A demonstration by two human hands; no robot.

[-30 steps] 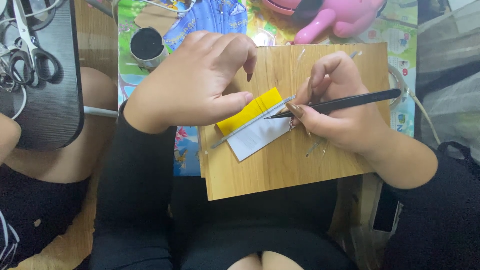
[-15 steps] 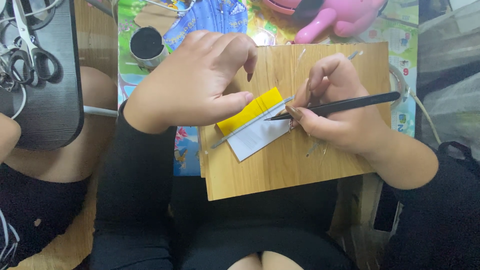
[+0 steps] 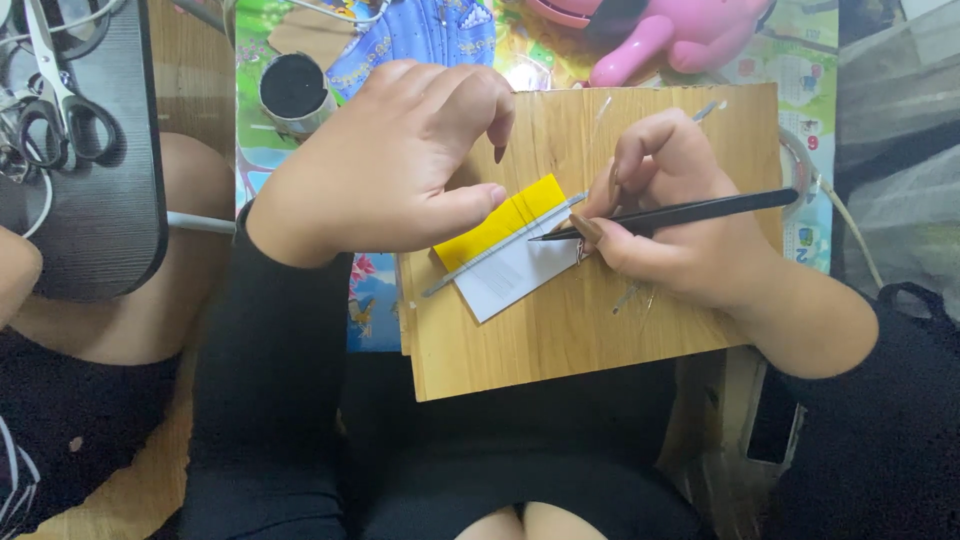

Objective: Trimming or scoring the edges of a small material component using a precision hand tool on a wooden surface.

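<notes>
Head view is showing a yellow-and-white paper strip (image 3: 510, 245) lying mid-way on a wooden board (image 3: 560, 330). Left hand (image 3: 385, 165) is pressing its yellow end, fingers curled; right hand (image 3: 680, 230) is gripping a black pointed tool (image 3: 680, 212) at the strip's edge. Board's near half is lying bare.

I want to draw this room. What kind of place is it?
Probably a home, with someone crafting on the floor. A wooden board rests over the lap, a colourful play mat lies underneath, a pink toy sits beyond it, and scissors lie nearby.
</notes>
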